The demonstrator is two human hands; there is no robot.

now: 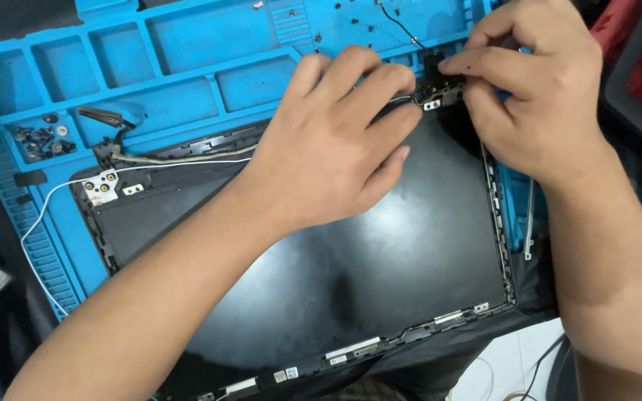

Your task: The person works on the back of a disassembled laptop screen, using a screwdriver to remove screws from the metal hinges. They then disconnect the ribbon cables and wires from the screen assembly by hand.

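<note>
Both hands meet at the far right corner of a black laptop display back cover (351, 275), which lies flat on a blue silicone repair mat (187, 74), long axis running left-right and tilted a bit clockwise in the head view. The thing being worked is the right hinge bracket (434, 87) at that corner, a small dark metal piece with a bright screw tab, sitting right at the mat's divider ridge. Right hand (540, 96) is nearer to it: thumb and forefinger pinched shut on the upper part of the bracket, other fingers curled, coming in from the right side. Left hand (336, 141) comes in diagonally across the cover from lower left, palm down, fingers bent, with the fingertips (403, 78) pressing on or pinching a thin cable beside the bracket; exact grip is hidden under the knuckles, cannot tell whether it truly holds anything. So the bracket lies just past the left fingertips and directly under the right ones, between the two hands. The matching left hinge bracket (102, 186) is well apart at the cover's other far corner, untouched, with a white antenna cable (39, 223) looping off it over the mat edge. A pile of small screws (42, 139) sits in a mat compartment near that left corner.
</note>
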